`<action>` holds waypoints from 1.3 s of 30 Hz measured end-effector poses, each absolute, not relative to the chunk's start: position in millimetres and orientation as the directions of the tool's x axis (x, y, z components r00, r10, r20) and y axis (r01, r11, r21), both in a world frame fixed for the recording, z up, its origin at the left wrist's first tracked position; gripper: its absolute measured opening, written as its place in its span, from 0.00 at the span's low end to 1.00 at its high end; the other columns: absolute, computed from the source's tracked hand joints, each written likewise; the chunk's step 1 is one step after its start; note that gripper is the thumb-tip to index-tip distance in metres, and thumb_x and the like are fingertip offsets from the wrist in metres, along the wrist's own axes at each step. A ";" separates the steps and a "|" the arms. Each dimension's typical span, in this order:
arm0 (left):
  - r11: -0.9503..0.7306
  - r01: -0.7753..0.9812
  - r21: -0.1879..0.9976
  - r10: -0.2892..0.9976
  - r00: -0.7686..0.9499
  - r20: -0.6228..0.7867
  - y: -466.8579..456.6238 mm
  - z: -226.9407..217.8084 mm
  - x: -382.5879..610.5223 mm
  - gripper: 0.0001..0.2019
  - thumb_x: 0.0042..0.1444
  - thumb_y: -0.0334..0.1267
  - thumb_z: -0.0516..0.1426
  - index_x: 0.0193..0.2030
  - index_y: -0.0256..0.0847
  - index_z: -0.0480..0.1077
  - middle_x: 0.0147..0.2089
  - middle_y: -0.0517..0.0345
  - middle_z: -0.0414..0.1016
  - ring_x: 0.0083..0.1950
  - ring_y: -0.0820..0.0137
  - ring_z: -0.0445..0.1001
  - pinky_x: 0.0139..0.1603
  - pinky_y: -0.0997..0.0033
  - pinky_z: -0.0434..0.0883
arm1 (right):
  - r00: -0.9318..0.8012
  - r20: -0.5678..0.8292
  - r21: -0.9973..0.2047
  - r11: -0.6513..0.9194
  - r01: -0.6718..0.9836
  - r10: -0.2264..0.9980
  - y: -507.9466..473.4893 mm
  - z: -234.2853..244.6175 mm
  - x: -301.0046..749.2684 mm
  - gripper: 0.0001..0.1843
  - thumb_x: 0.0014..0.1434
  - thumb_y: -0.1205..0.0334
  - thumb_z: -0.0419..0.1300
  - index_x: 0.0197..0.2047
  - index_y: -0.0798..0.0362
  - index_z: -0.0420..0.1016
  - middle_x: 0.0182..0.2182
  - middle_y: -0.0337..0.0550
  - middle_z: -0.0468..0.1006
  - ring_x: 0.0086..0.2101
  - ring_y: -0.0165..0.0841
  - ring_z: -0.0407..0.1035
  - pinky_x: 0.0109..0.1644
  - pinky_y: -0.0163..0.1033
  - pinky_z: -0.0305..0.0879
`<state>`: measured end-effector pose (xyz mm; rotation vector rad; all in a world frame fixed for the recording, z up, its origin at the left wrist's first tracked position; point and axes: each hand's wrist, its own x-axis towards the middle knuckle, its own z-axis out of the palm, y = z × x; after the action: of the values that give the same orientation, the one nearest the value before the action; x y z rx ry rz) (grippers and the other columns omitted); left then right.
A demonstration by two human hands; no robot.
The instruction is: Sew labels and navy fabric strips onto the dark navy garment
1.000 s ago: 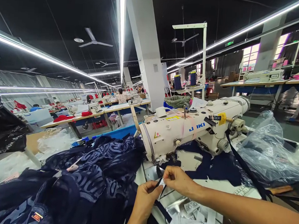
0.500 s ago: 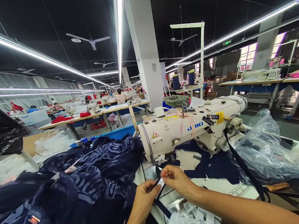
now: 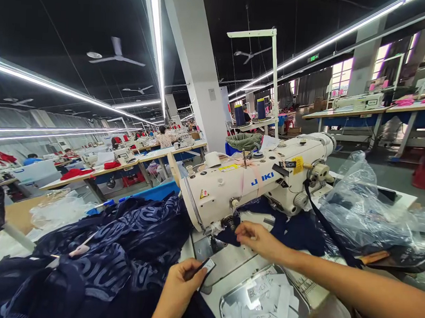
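My left hand pinches a white label together with a dark strip, between thumb and fingers, in front of the sewing machine. My right hand is beside the machine's needle end, its fingers pinched; whether anything is between them is hidden. Navy fabric pieces lie on the machine bed behind my right hand. Below the hands, a metal tray holds many loose white printed labels. A heap of navy patterned garments lies to the left of my left hand.
Clear plastic bags cover the table's right side. A navy strap hangs from the machine's right end. Thread cones stand behind it under a white thread stand. A blue bin edge shows behind the garments.
My hands have moved apart. The left hand has shifted down and left with the label; the right has let go of it and moved toward the machine. The view has turned slightly right.
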<state>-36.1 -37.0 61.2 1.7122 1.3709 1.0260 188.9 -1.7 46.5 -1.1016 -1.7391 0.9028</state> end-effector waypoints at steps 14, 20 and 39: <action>-0.673 0.620 -0.403 0.412 0.767 0.492 2.8 29.2 -5.7 0.15 0.52 0.20 0.44 0.22 0.38 0.64 0.22 0.59 0.65 0.23 0.71 0.64 0.28 0.69 0.62 | -0.607 0.233 -0.017 0.627 0.779 0.760 -7.3 54.6 233.9 0.04 0.51 0.68 0.57 0.31 0.57 0.72 0.32 0.49 0.73 0.38 0.39 0.64 0.47 0.45 0.54; -0.680 0.523 -0.514 0.359 0.849 0.389 -9.2 35.1 -21.5 0.14 0.53 0.19 0.45 0.26 0.36 0.65 0.22 0.58 0.66 0.24 0.69 0.65 0.30 0.68 0.60 | -0.551 0.341 -0.131 0.619 0.774 0.761 3.2 46.0 228.9 0.11 0.50 0.76 0.49 0.28 0.56 0.71 0.26 0.46 0.73 0.31 0.36 0.65 0.44 0.43 0.55; -0.667 0.513 -0.541 0.398 0.858 0.323 -20.1 29.6 -34.1 0.10 0.54 0.22 0.48 0.26 0.34 0.66 0.23 0.57 0.68 0.25 0.69 0.64 0.29 0.68 0.55 | -0.528 0.354 -0.137 0.601 0.787 0.772 1.8 30.6 140.9 0.15 0.52 0.64 0.54 0.43 0.59 0.69 0.43 0.53 0.71 0.45 0.43 0.64 0.51 0.45 0.56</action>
<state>-34.1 -20.1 29.6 3.6446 1.0059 0.3568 140.9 1.8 30.6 -1.2517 -2.4527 -0.0551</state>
